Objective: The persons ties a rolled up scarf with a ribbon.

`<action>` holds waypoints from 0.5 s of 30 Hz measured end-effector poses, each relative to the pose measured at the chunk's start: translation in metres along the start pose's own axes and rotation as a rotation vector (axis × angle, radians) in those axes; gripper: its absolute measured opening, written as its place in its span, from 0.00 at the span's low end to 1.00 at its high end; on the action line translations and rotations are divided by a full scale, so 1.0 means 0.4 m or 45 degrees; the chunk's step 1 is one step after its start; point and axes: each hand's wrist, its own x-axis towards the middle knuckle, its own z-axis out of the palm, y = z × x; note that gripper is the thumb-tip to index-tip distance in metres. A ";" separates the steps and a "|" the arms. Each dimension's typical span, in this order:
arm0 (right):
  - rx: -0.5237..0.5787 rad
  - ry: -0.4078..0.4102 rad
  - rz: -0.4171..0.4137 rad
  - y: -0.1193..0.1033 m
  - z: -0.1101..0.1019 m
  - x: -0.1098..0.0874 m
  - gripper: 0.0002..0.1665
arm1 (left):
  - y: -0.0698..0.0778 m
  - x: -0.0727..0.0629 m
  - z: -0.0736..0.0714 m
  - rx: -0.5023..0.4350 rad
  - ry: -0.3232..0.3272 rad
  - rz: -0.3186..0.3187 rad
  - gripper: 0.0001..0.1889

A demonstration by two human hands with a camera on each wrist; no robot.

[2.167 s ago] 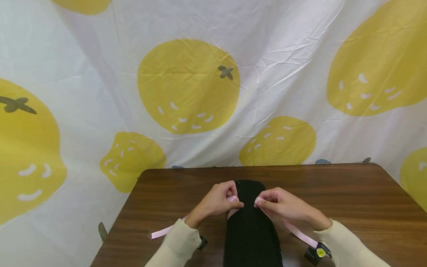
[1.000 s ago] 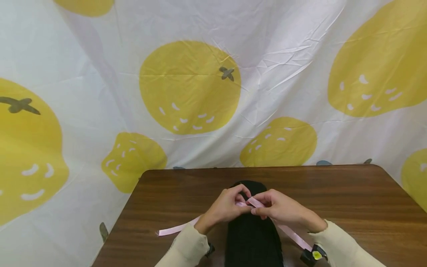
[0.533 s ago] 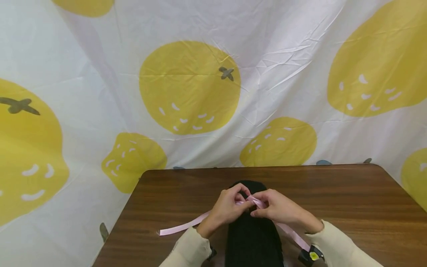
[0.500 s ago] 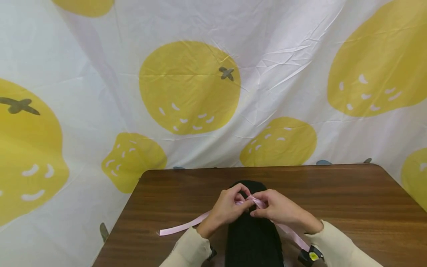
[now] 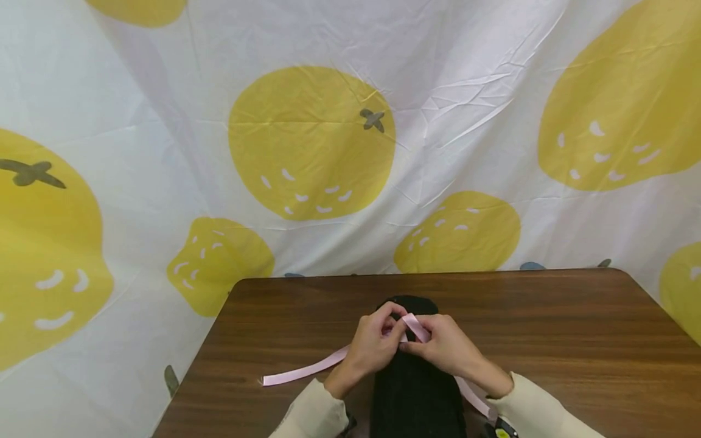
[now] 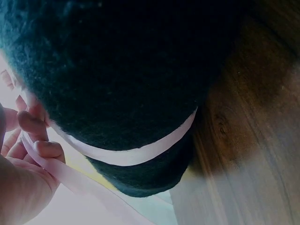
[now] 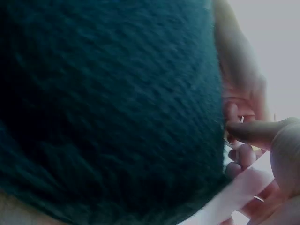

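A long black fuzzy roll [image 5: 417, 395], rounded at its far end, lies lengthwise on the table. Pink ribbon [image 6: 126, 157] passes round it near that end, as the left wrist view shows. Above the roll the hands meet: my left hand [image 5: 373, 342] pinches the ribbon between thumb and fingers, while my right hand [image 5: 450, 348] holds another part of it. A short flat stretch of ribbon [image 5: 417, 327] slants up between the fingertips. Whether the strands are knotted there is hidden by the fingers. In the right wrist view, ribbon [image 7: 239, 192] runs from the roll's edge into the right hand.
One loose ribbon tail [image 5: 303, 372] trails left over the brown wooden table [image 5: 575, 340]; another tail [image 5: 472, 395] hangs to the right by the wrist. Behind the table's far edge hangs a white cloth [image 5: 350, 36] with yellow fruit prints.
The hands, apart over the roll at first, have come together with the ribbon. Lately the right hand has shifted slightly left and the ribbon between the fingers has turned flat and upward.
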 end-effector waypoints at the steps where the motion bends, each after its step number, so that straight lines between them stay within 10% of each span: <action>1: -0.011 0.031 -0.010 -0.001 0.004 -0.002 0.12 | 0.000 -0.002 0.000 -0.006 0.007 -0.006 0.03; 15: 0.035 0.149 -0.086 0.000 0.024 -0.016 0.11 | 0.004 -0.015 -0.015 -0.126 0.011 -0.093 0.03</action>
